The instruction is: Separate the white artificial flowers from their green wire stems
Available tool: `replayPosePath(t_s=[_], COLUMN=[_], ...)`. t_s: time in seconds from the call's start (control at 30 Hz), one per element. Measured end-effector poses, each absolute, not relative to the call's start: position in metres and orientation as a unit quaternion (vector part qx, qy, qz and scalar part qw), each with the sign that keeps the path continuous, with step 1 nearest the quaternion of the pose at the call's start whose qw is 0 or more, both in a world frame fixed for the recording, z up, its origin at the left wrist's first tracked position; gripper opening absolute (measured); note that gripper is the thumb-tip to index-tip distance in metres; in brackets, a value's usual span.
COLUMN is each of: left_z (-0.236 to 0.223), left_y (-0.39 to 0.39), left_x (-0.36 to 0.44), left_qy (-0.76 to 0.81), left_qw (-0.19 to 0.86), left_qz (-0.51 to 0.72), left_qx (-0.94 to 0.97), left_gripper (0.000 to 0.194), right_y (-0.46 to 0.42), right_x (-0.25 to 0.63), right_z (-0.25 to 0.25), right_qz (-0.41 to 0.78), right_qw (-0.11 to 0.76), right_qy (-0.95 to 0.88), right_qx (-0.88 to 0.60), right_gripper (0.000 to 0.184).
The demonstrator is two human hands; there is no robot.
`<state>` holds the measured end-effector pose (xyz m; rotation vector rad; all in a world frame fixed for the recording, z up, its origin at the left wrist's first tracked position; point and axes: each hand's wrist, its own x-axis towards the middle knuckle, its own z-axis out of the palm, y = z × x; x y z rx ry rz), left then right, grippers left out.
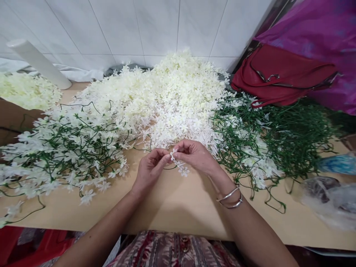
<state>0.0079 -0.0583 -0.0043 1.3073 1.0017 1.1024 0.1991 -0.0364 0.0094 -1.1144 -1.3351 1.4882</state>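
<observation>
My left hand (151,167) and my right hand (194,155) meet over the wooden table (178,207), fingers pinched together on a thin green stem with small white artificial flowers (180,167) hanging between them. Two silver bangles (230,198) circle my right wrist. Just beyond my fingers lies a big heap of loose white flower heads (169,100). To my left are green stems with white flowers attached (63,148). To my right lies a tangle of mostly bare green stems (286,137).
A red handbag (280,74) and purple cloth (319,33) sit at the back right against the white tiled wall. A white tube (39,63) leans at the back left beside another flower pile (27,91). Plastic bags (330,196) lie at the right edge.
</observation>
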Motion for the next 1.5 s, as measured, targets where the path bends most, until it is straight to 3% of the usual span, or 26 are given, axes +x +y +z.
replayPosePath(t_s=[0.17,0.3,0.37,0.53,0.67,0.87,0.97,1.1,1.27,1.5], left_z=[0.009,0.011,0.01,0.008,0.005,0.025,0.032,0.032,0.032,0.018], left_y=[-0.065,-0.079,-0.086,-0.091,-0.087,-0.077,-0.07,-0.067,-0.074,-0.07], left_x=[-0.002,-0.018,-0.023,-0.021,-0.022,-0.081,-0.119,-0.139,-0.112,-0.037], left_qy=[0.436,0.453,0.443,0.372,0.331,0.379,0.418,0.405,0.4,0.411], left_qw=[0.552,0.57,0.564,0.439,0.327,-0.025,-0.126,-0.166,-0.21,-0.115], left_qz=[0.476,0.409,0.358,0.237,0.197,0.106,0.088,0.065,0.104,0.164], left_qx=[0.528,0.549,0.598,0.783,0.863,0.919,0.895,0.897,0.886,0.889], left_gripper=[0.026,0.026,0.024,0.011,0.015,0.044,0.04,0.038,0.033,0.03], right_y=[-0.038,-0.05,-0.056,-0.056,-0.05,-0.057,-0.062,-0.066,-0.07,-0.071], right_x=[0.221,0.233,0.23,0.215,0.217,0.227,0.23,0.229,0.212,0.202], right_z=[0.027,0.041,0.045,0.048,0.046,0.041,0.039,0.031,0.007,-0.016], right_qz=[0.536,0.467,0.407,0.311,0.269,0.238,0.218,0.193,0.211,0.261], right_qw=[0.409,0.257,0.189,0.105,0.137,0.131,0.138,0.169,0.299,0.428], right_qy=[-0.586,-0.698,-0.739,-0.781,-0.773,-0.767,-0.779,-0.791,-0.789,-0.72], right_qx=[-0.45,-0.477,-0.502,-0.53,-0.558,-0.581,-0.572,-0.555,-0.494,-0.48], right_gripper=[0.017,0.01,0.02,0.023,0.023,0.024,0.024,0.022,0.016,0.01])
